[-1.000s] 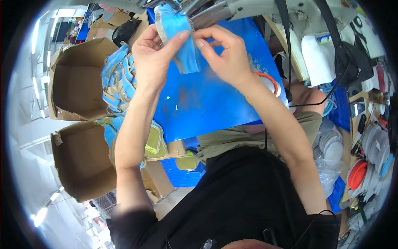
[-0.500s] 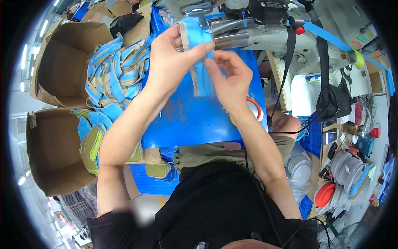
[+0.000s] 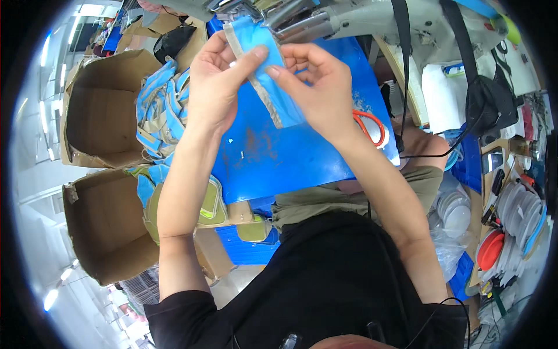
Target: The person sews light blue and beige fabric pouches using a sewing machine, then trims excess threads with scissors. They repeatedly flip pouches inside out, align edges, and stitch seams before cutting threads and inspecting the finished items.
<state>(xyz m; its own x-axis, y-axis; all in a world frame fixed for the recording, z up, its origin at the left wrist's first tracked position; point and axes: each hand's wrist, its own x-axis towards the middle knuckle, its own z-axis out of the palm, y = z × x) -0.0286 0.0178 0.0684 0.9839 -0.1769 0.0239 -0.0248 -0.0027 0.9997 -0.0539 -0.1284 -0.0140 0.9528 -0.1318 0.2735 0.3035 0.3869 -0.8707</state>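
A bright blue fabric strip with beige edging [image 3: 276,96] hangs slantwise between my hands at the sewing machine's metal arm [image 3: 308,26]. My left hand [image 3: 221,75] pinches its upper part, thumb on the blue face and fingers behind the beige edge. On the other side, my right hand [image 3: 314,78] grips the strip's right edge between thumb and forefinger, the other fingers curled. The strip's top end lies close to the machine's presser area; whether it still touches there I cannot tell. Its lower end dangles over the blue tabletop [image 3: 279,166].
Red-handled scissors [image 3: 372,129] lie at the tabletop's right. Two open cardboard boxes [image 3: 110,99] stand at the left, beside a heap of blue and beige strips [image 3: 164,113]. Green fabric pieces [image 3: 210,203] sit below it. A black pouch [image 3: 493,102] hangs at the right.
The strip has come away from under the machine head, a little left and nearer, and now tilts. Both hands still hold it. The whole view has shifted.
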